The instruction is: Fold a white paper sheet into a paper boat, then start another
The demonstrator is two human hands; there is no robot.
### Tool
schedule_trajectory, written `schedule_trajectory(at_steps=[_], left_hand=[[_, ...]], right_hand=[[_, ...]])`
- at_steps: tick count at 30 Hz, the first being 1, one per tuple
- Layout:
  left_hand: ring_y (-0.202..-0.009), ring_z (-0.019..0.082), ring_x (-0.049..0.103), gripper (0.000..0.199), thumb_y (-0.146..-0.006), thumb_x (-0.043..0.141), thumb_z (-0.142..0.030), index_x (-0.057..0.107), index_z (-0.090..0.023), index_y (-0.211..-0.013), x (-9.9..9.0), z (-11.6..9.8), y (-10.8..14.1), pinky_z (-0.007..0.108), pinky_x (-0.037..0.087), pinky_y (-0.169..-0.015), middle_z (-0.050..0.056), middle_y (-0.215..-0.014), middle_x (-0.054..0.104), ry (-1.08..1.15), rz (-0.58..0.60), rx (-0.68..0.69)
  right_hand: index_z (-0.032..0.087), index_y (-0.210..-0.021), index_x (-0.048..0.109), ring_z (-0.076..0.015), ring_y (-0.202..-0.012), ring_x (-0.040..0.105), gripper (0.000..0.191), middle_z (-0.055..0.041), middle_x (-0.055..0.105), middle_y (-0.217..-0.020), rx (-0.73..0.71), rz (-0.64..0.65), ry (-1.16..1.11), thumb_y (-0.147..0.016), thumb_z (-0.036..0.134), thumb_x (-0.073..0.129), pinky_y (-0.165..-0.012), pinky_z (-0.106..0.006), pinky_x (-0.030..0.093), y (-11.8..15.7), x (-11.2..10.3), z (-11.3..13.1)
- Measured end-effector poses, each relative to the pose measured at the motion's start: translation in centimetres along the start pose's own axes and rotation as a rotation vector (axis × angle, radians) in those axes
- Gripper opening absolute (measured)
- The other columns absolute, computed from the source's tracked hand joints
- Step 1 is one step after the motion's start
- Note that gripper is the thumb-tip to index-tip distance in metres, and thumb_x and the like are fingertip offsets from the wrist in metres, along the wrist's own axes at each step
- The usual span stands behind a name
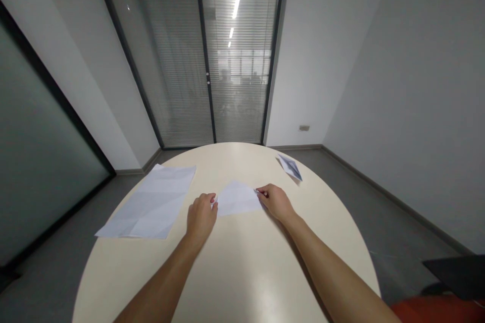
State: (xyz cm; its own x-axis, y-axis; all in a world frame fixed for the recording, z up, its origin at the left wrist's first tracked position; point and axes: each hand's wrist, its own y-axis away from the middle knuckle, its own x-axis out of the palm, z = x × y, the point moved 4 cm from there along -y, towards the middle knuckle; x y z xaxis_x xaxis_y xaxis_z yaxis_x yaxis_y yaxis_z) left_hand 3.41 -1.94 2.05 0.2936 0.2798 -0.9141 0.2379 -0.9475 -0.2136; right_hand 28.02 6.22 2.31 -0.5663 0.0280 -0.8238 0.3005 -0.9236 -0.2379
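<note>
A folded sheet of white paper (238, 199) lies between my hands on the round table, its upper edge rising to a blunt peak. My left hand (202, 215) pinches the paper's left corner between thumb and fingers. At the opposite corner, my right hand (276, 201) grips the paper with its fingertips. Both hands are closed, and the fingertips partly cover the corners they hold.
A larger creased white sheet (151, 204) lies at the table's left edge. Toward the back right sits a small folded paper piece (290, 167). The cream table (235, 272) has a rounded edge. Something red (439, 309) shows at the lower right.
</note>
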Motion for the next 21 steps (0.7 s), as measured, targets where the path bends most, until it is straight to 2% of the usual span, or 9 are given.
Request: schedule_trajectory(at_steps=[5,11,17,21], left_hand=[[-0.106,0.022,0.067,0.024,-0.097,0.057,-0.020,0.073,-0.020,-0.114,-0.6,-0.4,0.2,0.031,0.047,-0.090,0.007,-0.112,0.072,-0.038,0.023,0.026],[-0.103,0.021,0.067,0.022,-0.097,0.055,-0.020,0.075,-0.020,-0.105,-0.6,-0.5,0.1,0.030,0.049,-0.090,0.006,-0.111,0.072,-0.062,0.050,0.049],[-0.114,0.022,0.059,0.026,-0.099,0.049,-0.017,0.074,-0.016,-0.104,-0.3,-1.0,0.2,0.031,0.046,-0.102,0.009,-0.125,0.067,-0.091,0.126,0.307],[-0.122,0.025,0.056,0.030,-0.100,0.047,-0.020,0.069,-0.014,-0.118,-0.7,-1.4,0.7,0.035,0.045,-0.106,0.012,-0.132,0.064,-0.156,0.179,0.365]], right_hand=[[0.020,-0.105,0.079,-0.0206,-0.099,0.069,0.025,-0.0076,0.075,-0.109,-0.035,0.007,0.071,-0.091,0.019,0.058,-0.089,-0.027,0.046,0.2,-0.2,0.6],[0.020,-0.108,0.078,-0.0200,-0.100,0.068,0.027,-0.0079,0.073,-0.110,-0.062,0.048,0.102,-0.092,0.017,0.056,-0.090,-0.026,0.046,0.3,-0.3,0.8],[0.018,-0.099,0.078,-0.0217,-0.104,0.064,0.028,-0.0098,0.072,-0.114,-0.168,0.134,0.211,-0.094,0.019,0.050,-0.093,-0.028,0.045,0.7,-0.2,2.1],[0.016,-0.092,0.075,-0.0243,-0.109,0.061,0.030,-0.0119,0.073,-0.112,-0.231,0.180,0.271,-0.097,0.023,0.047,-0.099,-0.030,0.043,1.2,-0.3,3.8]])
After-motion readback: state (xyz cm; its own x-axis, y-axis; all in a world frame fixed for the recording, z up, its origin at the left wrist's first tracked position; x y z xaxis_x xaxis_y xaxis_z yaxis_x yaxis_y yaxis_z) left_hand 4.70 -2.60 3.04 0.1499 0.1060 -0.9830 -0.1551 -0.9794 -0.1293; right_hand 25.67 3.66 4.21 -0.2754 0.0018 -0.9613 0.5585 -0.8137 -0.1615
